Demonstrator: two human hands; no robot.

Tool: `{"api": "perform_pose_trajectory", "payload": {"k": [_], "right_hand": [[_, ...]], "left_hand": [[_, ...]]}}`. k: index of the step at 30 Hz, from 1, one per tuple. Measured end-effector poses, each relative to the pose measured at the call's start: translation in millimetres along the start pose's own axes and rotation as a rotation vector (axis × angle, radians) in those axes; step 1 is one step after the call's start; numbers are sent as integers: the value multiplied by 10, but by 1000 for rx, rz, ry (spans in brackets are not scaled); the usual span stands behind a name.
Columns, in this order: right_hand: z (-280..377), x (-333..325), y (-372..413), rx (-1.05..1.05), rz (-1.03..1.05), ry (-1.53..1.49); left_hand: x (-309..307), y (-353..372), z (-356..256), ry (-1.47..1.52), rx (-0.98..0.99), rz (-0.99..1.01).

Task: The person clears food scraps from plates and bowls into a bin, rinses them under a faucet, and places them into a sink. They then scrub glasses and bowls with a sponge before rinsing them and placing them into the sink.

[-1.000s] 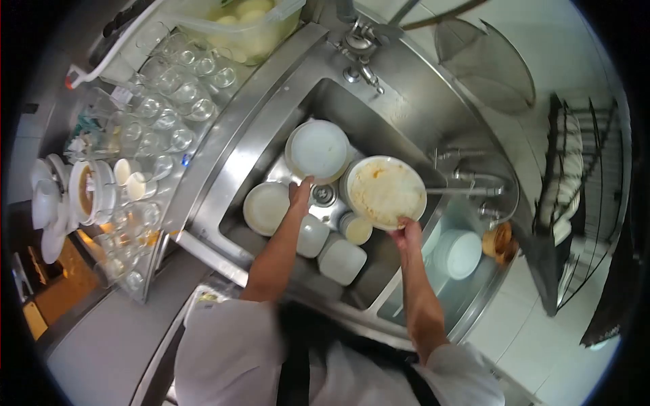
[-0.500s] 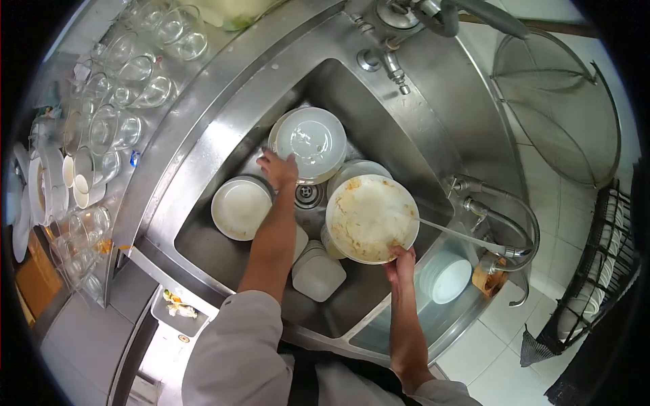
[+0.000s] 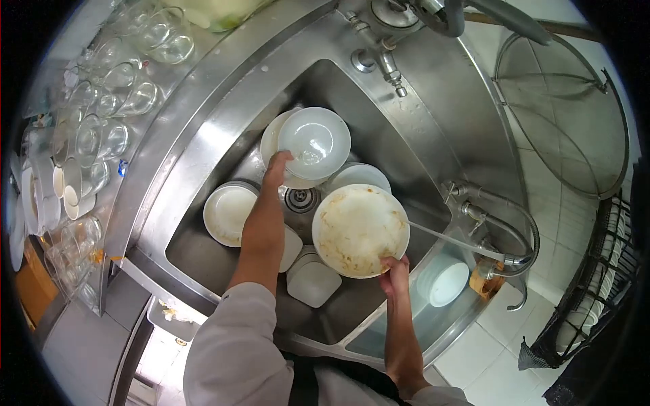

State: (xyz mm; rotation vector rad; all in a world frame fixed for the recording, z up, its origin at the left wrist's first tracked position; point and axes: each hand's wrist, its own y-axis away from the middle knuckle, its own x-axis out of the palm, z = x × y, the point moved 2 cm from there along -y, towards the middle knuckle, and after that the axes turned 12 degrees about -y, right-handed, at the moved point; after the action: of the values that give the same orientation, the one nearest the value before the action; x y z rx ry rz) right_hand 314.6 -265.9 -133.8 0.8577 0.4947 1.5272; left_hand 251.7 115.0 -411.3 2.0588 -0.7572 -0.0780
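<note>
Change since the earlier frame: the soiled plate has shifted slightly down and left, and the white bowl now sits tilted above the plate under it. Far left, on the steel counter: rows of clear glasses standing upright, and white cups below them. A small blue item lies among the glasses, too small to read. Sink basin, left part: a round white plate lying flat on the bottom. Left hand: reached into the basin, fingers closed on the near rim of the white bowl, which is at the back of the basin. Drain: just below that hand, between the flat plate and the soiled plate. Square white dish: at the front of the basin, partly under the soiled plate. Soiled plate: round, smeared with yellow-brown residue, held face up over the middle of the basin. Right hand: fingers clamped on that plate's near edge. Spray hose: right of the basin, a thin stream running from it to the plate's rim. Second basin: white plates under water. Far right: a dark rack holding white dishes.
</note>
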Motion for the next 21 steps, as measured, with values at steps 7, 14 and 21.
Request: {"api": "perform_pose_trajectory", "payload": {"k": [7,14,21], "right_hand": [[-9,371,-78,127,29,283],[-348,618,-243,252,98,288],[-733,838,-555,189,131,249]], "left_hand": [[106,336,-189,-52,179,-84],[1,351,-356,-130,89,44],[132,453,-437,104,101,98]]}}
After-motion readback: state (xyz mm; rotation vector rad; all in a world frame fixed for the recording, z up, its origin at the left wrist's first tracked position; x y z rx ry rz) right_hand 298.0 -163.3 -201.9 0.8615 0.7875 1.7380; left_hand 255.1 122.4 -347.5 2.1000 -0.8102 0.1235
